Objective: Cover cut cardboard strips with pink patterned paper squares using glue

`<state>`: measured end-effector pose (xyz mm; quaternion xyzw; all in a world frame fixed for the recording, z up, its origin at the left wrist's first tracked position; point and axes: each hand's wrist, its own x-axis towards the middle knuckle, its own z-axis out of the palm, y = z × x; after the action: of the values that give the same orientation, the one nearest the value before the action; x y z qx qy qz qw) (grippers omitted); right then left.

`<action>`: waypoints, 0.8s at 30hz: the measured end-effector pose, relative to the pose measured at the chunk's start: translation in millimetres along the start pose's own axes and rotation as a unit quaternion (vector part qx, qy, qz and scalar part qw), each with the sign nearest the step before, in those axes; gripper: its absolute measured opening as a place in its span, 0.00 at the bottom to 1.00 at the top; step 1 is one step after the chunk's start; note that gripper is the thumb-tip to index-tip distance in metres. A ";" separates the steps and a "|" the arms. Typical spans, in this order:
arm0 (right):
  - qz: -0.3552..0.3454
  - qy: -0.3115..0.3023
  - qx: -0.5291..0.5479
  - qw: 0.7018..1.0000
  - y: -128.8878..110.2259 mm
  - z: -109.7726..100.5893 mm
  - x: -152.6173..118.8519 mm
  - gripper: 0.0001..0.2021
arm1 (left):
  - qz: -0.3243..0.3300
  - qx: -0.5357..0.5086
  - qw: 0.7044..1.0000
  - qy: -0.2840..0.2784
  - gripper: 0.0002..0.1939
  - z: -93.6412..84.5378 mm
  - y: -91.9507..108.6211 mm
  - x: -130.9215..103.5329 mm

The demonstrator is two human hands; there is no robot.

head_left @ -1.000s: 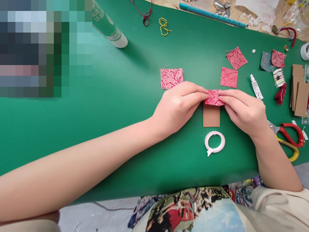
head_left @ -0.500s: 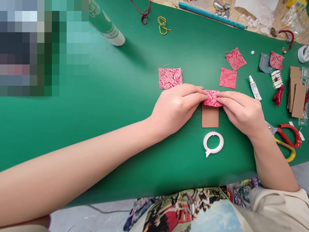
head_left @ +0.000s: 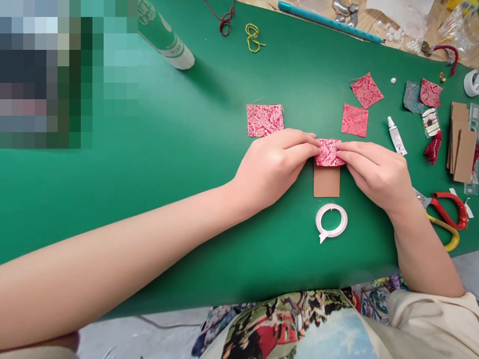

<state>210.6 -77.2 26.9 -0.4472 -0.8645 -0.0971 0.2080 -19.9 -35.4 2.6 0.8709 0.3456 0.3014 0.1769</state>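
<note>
A small red-and-white patterned fabric piece [head_left: 328, 152] lies over the upper part of a brown cardboard rectangle [head_left: 327, 182]. My left hand [head_left: 279, 162] pinches the fabric's left edge, and my right hand [head_left: 377, 169] pinches its right edge. Just below the cardboard is a roll of white tape [head_left: 331, 221] with a loose end. Another patterned fabric piece [head_left: 265, 119] rests above my left hand. Two more red squares, one tilted [head_left: 367, 90] and one straighter [head_left: 355, 120], lie above my right hand.
On the green table [head_left: 149, 164] are a glue tube [head_left: 396, 135], scissors [head_left: 449, 214] by my right wrist, stacked cardboard [head_left: 464, 149], a tassel [head_left: 432, 148], yellow cord [head_left: 253, 38] and a green-white cylinder [head_left: 168, 37]. A blue pencil [head_left: 329, 22] lies along the far edge.
The fabric between my hands lies slightly flatter, its lower edge a little lower over the cardboard. Both hands hold nearly the same position.
</note>
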 end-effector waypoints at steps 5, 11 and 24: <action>0.002 -0.008 0.010 1.000 -0.1 -1.3 -0.1 0.12 | -0.007 -0.005 1.000 -0.008 0.18 -0.5 -1.1 -0.9; 0.012 -0.018 0.051 0.998 0.2 -2.6 -1.8 0.13 | -0.003 -0.006 1.000 -0.010 0.18 -0.6 -2.4 -1.0; 0.006 -0.026 -0.020 0.999 -2.1 -1.8 0.9 0.14 | 0.005 -0.044 0.999 -0.032 0.18 2.4 -3.4 0.9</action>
<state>208.9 -78.3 28.9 -0.4590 -0.8646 -0.1013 0.1774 -19.5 -32.6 -0.7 0.8731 0.3217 0.2895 0.2245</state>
